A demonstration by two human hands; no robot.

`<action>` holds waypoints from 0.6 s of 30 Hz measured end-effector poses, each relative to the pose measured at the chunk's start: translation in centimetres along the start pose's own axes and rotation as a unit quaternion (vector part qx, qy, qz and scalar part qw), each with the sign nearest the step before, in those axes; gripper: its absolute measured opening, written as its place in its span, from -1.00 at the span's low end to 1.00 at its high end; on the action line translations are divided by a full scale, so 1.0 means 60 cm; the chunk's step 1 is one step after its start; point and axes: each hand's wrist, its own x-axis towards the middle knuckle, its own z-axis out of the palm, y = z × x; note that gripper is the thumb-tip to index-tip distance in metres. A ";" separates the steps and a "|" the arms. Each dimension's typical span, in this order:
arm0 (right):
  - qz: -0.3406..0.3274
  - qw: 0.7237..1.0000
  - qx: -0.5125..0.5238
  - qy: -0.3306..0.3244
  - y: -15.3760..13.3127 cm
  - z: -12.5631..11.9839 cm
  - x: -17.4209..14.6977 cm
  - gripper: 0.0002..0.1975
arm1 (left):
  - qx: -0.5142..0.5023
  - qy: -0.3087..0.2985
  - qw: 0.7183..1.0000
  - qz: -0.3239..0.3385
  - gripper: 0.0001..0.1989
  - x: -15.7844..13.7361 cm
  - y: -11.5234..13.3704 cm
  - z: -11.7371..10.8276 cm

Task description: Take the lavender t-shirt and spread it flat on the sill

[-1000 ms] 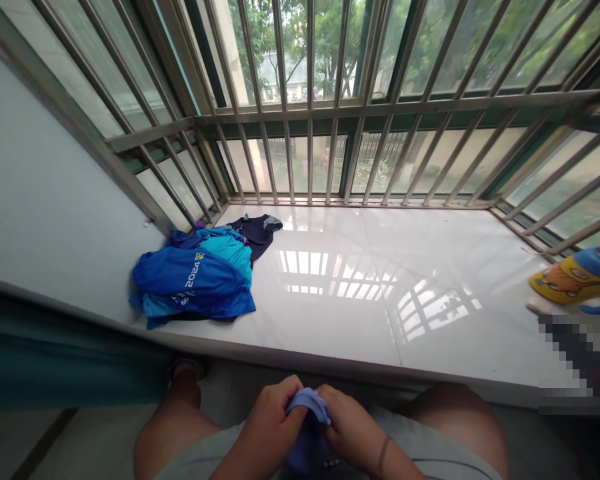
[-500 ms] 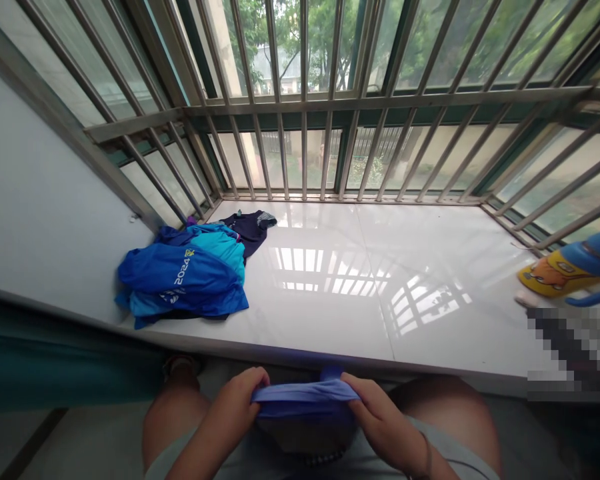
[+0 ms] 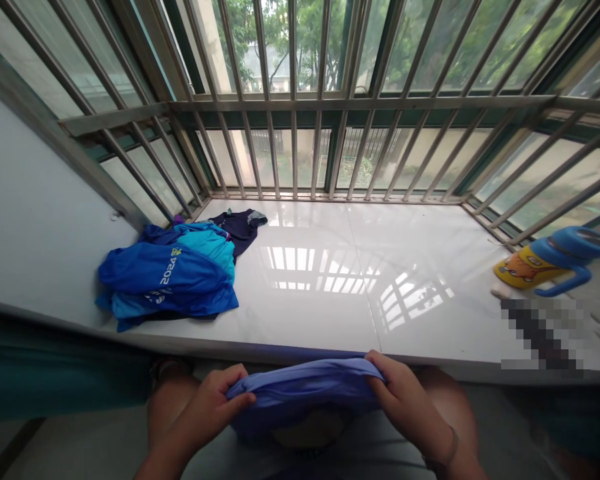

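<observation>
A purple-blue garment (image 3: 310,383) is stretched between my two hands, low in front of my lap. My left hand (image 3: 215,403) pinches its left end, the thumb lying over the cloth. At the other end my right hand (image 3: 403,390) grips the upper edge with thumb and fingers. The cloth sags in folds below this taut edge, and its lower part is in shadow. What kind of garment it is, I cannot tell. Left of my hands, on the white sill, lies a pile of clothes with a blue shirt (image 3: 180,280) printed "2024" on top.
Behind the blue shirt lie a turquoise garment (image 3: 213,243) and a dark navy one (image 3: 243,230). A yellow and blue bottle (image 3: 535,263) stands at the right end of the glossy sill (image 3: 320,320), beside a blurred-out patch. Metal bars (image 3: 290,103) run along the window.
My hands have moved farther apart, spreading the purple-blue garment wider and raising its right end. More of its cloth now shows. The view has shifted slightly to the right.
</observation>
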 end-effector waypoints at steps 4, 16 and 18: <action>0.042 0.998 -0.038 -0.022 0.002 -0.041 -0.004 -0.90 | 0.068 -0.010 0.997 -0.023 -0.92 0.010 0.042 -0.034; 0.014 0.998 0.022 -0.059 0.020 -0.131 -0.020 -0.91 | -0.038 0.050 0.998 0.016 -0.86 0.031 0.076 -0.109; 0.015 0.999 0.023 -0.028 0.015 -0.166 0.006 -0.83 | -0.029 0.071 0.997 0.019 -0.82 0.074 0.104 -0.135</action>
